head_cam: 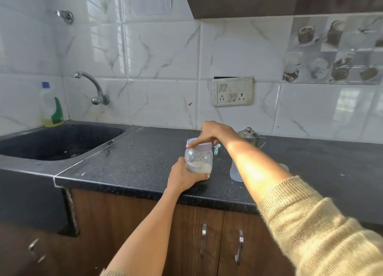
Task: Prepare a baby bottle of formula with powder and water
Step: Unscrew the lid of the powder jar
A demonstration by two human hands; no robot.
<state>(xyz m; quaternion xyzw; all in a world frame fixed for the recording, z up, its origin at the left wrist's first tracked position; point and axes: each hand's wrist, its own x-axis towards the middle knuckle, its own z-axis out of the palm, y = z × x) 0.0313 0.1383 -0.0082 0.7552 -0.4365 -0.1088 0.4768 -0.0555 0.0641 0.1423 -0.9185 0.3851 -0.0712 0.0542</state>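
Note:
A clear jar (199, 160) with white powder in its bottom stands on the black counter (132, 163). My left hand (183, 177) grips the jar's lower body from the left. On top of it, my right hand (211, 133) holds the pale lilac lid (202, 146), fingers curled over the rim. A small teal scoop (216, 149) lies just behind the jar. A clear baby bottle (235, 173) stands to the right, mostly hidden behind my right forearm. A steel lidded pot (251, 137) stands at the back near the wall.
A dark sink (60, 143) lies at the left under a wall tap (91, 84), with a dish-soap bottle (51, 107) in its corner. A socket panel (233, 91) is on the tiled wall. Wooden cabinet doors (207, 242) sit below the counter edge.

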